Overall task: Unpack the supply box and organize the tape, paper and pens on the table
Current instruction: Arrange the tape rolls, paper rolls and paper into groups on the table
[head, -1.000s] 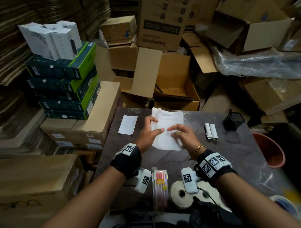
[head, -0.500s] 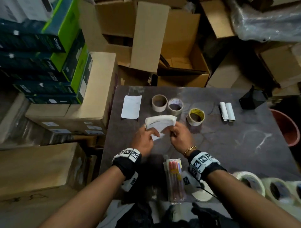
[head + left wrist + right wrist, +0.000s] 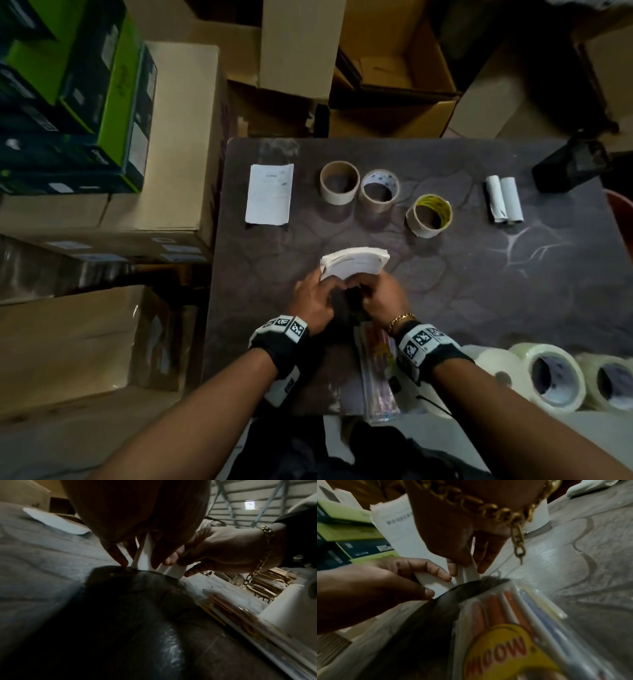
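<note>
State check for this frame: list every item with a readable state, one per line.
paper stack: held on edge on the table, bowed
left hand: grips the stack
right hand: grips the stack
single sheet: lying flat
three near-empty tape cores: standing on end
two paper rolls: lying side by side
pen pack: sealed, flat, at the near edge

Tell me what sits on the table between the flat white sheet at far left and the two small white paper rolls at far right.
Head view: three tape rolls stand there, a beige roll, a printed roll touching it, and a yellow-edged roll set apart, between the sheet and paper rolls.
</note>
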